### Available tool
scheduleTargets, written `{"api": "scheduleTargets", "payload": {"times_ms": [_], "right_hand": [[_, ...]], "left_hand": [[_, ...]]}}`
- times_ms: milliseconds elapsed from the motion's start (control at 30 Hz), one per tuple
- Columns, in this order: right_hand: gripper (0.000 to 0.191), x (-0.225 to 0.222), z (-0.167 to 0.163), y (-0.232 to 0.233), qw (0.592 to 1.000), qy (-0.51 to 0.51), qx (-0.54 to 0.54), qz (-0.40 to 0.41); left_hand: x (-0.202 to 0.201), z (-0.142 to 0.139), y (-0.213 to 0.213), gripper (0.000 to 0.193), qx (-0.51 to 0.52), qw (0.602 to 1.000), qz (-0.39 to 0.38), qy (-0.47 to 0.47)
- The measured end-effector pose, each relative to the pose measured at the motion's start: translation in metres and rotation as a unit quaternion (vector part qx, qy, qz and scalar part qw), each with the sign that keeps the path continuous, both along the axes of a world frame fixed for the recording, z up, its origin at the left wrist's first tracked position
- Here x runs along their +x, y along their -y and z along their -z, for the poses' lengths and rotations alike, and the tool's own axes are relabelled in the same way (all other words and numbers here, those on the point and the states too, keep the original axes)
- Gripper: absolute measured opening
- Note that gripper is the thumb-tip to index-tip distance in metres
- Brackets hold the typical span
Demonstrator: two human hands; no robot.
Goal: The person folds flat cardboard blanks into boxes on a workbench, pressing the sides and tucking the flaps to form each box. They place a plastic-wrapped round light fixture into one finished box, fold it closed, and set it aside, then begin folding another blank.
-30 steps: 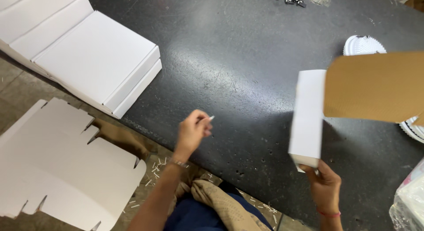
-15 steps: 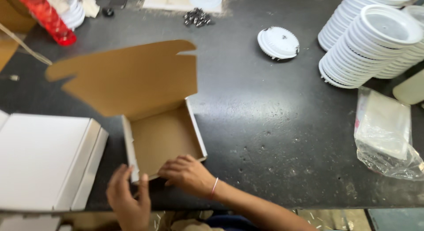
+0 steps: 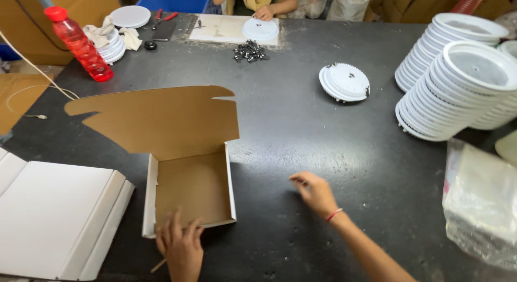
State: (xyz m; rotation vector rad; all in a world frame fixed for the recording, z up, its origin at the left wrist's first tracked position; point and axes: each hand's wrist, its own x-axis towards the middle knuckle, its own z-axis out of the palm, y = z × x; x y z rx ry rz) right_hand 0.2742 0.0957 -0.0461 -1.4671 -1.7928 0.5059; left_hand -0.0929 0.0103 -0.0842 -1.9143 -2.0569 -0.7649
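Two hands: both bare and the wearer's own, low in the view over a dark speckled table (image 3: 301, 120).
Far left: a closed white flat carton (image 3: 54, 217) lies on the table edge, just beside the open box.
Back left: a red plastic bottle (image 3: 81, 44) stands upright near a small stack of white discs with a cloth (image 3: 116, 39).
Open box: a shallow cardboard box (image 3: 191, 188), white outside and brown inside, sits flat on the table with its lid flap (image 3: 161, 117) standing up behind it.
Left hand: the left hand (image 3: 180, 247) rests on the box's near wall, fingers spread and laid over the rim, clamped on nothing.
Right hand: the right hand (image 3: 315, 193) hovers just above the bare table to the right of the box, apart from it, fingers loosely curled and holding nothing.
Centre back: a pile of small dark metal clips (image 3: 249, 50) lies before another person's hand (image 3: 265, 12), which touches a white disc.
Middle right: a single white round lamp housing (image 3: 344, 81) lies alone.
Right: tall leaning stacks of white round housings (image 3: 458, 82).
Far right: clear plastic bags (image 3: 479, 201) lie heaped at the table edge.
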Motion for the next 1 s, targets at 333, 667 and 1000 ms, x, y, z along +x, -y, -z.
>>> {"api": "scheduleTargets", "payload": {"times_ms": [333, 667, 1000], "right_hand": [[0.024, 0.163, -0.013, -0.165, 0.940, 0.267, 0.183, 0.107], [0.041, 0.180, -0.020, -0.279, 0.852, 0.471, 0.156, 0.168], [0.036, 0.197, -0.012, -0.303, 0.864, 0.475, 0.118, 0.117]], "left_hand": [[0.095, 0.069, 0.046, 0.029, 0.134, 0.971, -0.049, 0.190], [0.110, 0.113, 0.031, 0.027, -0.051, 0.970, -0.042, 0.235], [0.105, 0.107, 0.037, 0.024, -0.101, 0.965, -0.062, 0.234]]}}
